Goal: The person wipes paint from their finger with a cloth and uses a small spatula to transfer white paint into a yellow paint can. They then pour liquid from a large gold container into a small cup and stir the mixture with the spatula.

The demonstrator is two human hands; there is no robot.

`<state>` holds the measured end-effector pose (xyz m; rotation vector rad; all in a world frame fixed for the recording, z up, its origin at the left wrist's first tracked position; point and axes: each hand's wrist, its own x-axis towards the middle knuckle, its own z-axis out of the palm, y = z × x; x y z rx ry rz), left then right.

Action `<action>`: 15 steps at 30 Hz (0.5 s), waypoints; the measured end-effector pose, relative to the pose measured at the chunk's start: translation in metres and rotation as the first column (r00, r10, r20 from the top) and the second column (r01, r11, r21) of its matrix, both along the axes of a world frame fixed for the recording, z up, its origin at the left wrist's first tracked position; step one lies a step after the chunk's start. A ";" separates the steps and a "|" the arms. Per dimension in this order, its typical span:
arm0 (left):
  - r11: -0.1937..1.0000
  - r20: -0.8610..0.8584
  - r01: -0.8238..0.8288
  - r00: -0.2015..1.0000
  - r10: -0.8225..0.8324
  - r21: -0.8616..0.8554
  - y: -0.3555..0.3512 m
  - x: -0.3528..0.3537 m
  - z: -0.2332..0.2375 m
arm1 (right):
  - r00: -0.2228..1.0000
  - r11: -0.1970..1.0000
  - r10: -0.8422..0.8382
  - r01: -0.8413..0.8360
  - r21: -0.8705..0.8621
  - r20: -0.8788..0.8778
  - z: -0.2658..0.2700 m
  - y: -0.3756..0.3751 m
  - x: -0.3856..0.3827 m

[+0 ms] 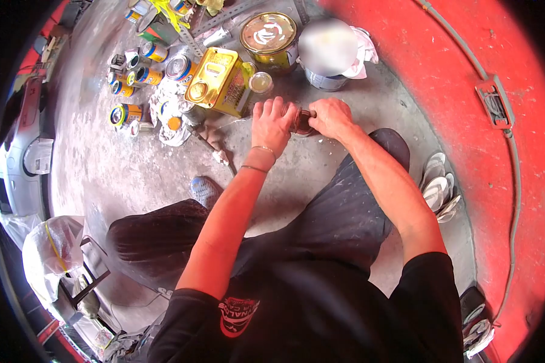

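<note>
Between my two hands is a small dark reddish-brown round object (303,123), held low over the concrete floor; its kind is not clear because my fingers cover much of it. My left hand (270,125) is closed around its left side. On its right side, my right hand (332,117) grips the edge with curled fingers. Just beyond my left hand stand a gold rectangular tin (235,91) and a small clear container (261,83). A large round can (268,35) with a smeared gold lid is behind them.
Several small paint cans (126,115) stand at the left. Crumpled white paper (174,100) lies beside the gold tin. A grey bucket (326,80) stands beyond my right hand. White discs (437,187) lean by the red wall (430,78), near my right knee. A grey cable (515,199) runs along that wall.
</note>
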<state>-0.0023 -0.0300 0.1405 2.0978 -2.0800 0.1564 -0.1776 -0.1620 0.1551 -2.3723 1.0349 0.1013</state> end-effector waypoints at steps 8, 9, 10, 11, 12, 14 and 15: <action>0.999 0.004 0.012 1.000 -0.012 -0.033 -0.003 0.001 -0.001 | 1.000 1.000 -0.002 0.002 0.013 0.006 -0.001 -0.001 0.003; 0.999 0.002 0.015 1.000 -0.015 -0.037 -0.003 0.001 -0.001 | 1.000 1.000 -0.009 0.009 0.003 0.007 0.001 -0.002 0.003; 0.999 0.002 0.013 1.000 -0.013 -0.030 -0.002 0.001 -0.001 | 1.000 1.000 -0.017 0.017 -0.008 0.008 0.002 -0.002 0.003; 1.000 0.003 0.011 1.000 -0.011 -0.025 -0.002 0.000 -0.001 | 1.000 1.000 -0.008 0.009 0.008 -0.012 0.001 -0.002 0.003; 1.000 0.003 0.008 1.000 -0.008 -0.020 -0.002 0.001 0.000 | 1.000 1.000 0.001 -0.001 0.024 -0.031 0.000 -0.001 0.003; 1.000 -0.038 -0.008 0.999 0.007 -0.020 -0.001 0.001 0.001 | 1.000 0.998 -0.017 0.019 0.057 -0.024 -0.001 -0.001 0.003; 1.000 -0.061 -0.017 0.998 0.016 -0.018 0.001 0.001 0.001 | 0.999 0.996 -0.047 0.047 0.076 0.000 0.000 -0.002 0.003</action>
